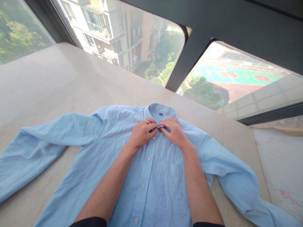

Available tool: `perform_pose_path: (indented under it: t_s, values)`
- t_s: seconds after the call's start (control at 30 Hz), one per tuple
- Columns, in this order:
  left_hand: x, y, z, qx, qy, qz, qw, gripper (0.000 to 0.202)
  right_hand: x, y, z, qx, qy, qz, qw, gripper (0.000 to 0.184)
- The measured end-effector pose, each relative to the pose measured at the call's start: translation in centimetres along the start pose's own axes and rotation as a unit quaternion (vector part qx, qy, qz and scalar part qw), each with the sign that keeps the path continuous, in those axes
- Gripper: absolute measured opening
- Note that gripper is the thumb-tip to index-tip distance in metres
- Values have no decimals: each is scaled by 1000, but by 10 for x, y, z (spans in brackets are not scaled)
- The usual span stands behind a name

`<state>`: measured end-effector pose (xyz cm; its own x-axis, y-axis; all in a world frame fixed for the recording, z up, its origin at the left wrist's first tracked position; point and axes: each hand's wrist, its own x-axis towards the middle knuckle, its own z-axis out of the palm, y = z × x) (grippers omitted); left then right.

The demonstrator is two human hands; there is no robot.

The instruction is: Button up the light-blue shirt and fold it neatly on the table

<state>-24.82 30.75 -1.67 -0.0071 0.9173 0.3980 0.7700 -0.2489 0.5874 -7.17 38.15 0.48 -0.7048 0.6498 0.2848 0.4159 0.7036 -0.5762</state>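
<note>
A light blue button-up shirt (104, 164) lies face up, its collar (162, 108) toward the window and its sleeves spread to both sides. At the neck, my left hand (144, 132) pinches the front edge of the collar opening; a ring is on one finger. Opposite it, my right hand (174, 130) pinches the same edge, fingertips close to the left ones. The bit of cloth between the fingers is partly covered. Below the hands, white buttons run down the placket, among them a fastened-looking button (149, 159). A chest pocket (174, 186) sits beside my right forearm.
The shirt rests on a pale stone-like sill (59, 75). Dark window frames (180, 60) border its far side, with buildings, trees and a sports court outside. At the right edge lies a white floral-patterned surface (281, 157).
</note>
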Motion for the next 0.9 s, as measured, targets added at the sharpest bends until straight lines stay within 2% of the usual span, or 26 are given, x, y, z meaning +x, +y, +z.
perform_pose_path:
  t_s: [0.3, 0.6, 0.9]
  values:
    - [1, 0, -2, -20, -5, 16, 1000, 15, -8, -3, 12, -13, 81, -17, 996, 15]
    - [-1, -1, -1, -30, -6, 18, 999, 14, -9, -1, 12, 2, 89, -15, 996, 15]
    - [-1, -3, 0, -54, -3, 25, 998, 17, -5, -3, 5, -21, 63, -26, 997, 20]
